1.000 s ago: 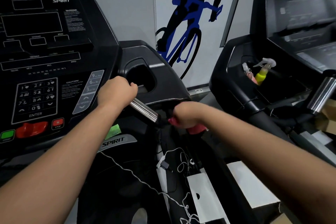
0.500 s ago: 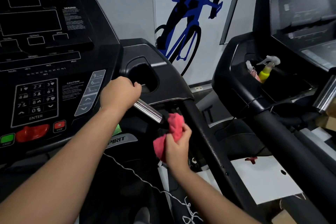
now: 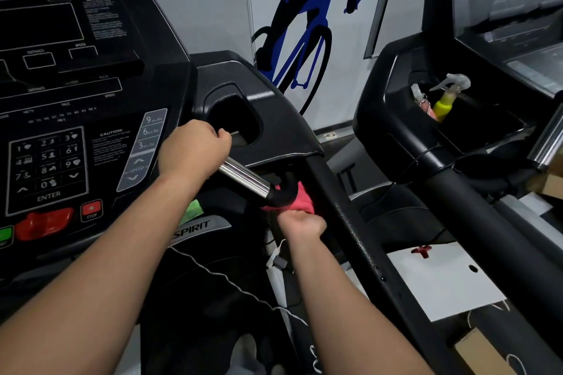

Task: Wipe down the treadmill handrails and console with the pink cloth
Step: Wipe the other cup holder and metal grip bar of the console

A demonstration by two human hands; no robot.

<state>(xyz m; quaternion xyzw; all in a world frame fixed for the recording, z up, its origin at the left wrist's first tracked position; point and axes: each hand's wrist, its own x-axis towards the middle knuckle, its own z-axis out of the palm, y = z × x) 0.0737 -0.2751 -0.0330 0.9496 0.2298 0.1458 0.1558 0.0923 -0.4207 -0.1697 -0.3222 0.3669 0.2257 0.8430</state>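
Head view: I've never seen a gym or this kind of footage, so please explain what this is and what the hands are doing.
The camera sits on a person's head and looks down at their own arms. The black panel with buttons is a treadmill console. The left hand grips a chrome bar beside it. The right hand holds a pink cloth at the bar's black end. On the right, a spray bottle stands in a second treadmill.
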